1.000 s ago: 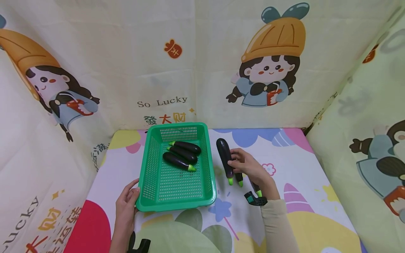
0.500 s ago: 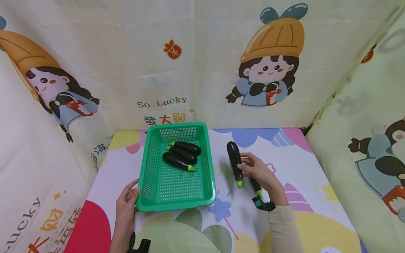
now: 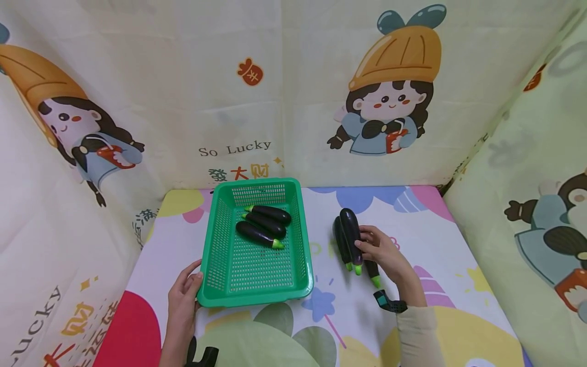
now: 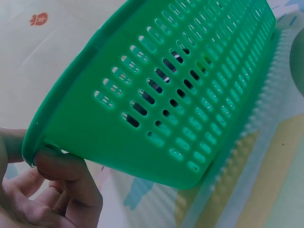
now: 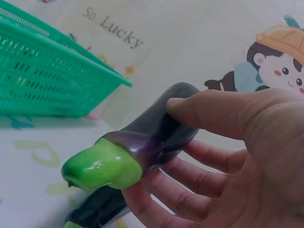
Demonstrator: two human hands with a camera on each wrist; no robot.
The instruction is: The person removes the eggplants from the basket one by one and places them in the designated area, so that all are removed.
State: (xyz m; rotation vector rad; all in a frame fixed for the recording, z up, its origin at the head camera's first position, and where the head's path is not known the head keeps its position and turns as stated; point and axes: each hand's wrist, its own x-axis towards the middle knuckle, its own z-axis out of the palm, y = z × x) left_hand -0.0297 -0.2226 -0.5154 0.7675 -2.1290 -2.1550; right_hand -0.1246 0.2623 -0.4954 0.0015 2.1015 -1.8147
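Observation:
My right hand [image 3: 382,251] pinches a dark purple eggplant [image 3: 350,234] between thumb and fingers, its green stem end [image 5: 102,164] toward me. Just left of it a second eggplant [image 3: 340,242] lies on the table, partly covered by the held one in the head view. A third eggplant [image 3: 372,272] lies under the right hand, its upper part hidden. My left hand [image 3: 182,290] grips the near left rim of a green plastic basket [image 3: 306,265], thumb over the edge in the left wrist view. Inside the basket lie three eggplants [image 3: 260,234] side by side.
A colourful patterned cloth [image 3: 321,326] covers the table. Printed fabric [image 3: 302,102] walls stand at the back and on both sides. The basket's far edge sits close to the back wall.
My right hand has moved right and slightly toward me with the held eggplant, uncovering the second eggplant on its left. The left hand and basket have stayed put.

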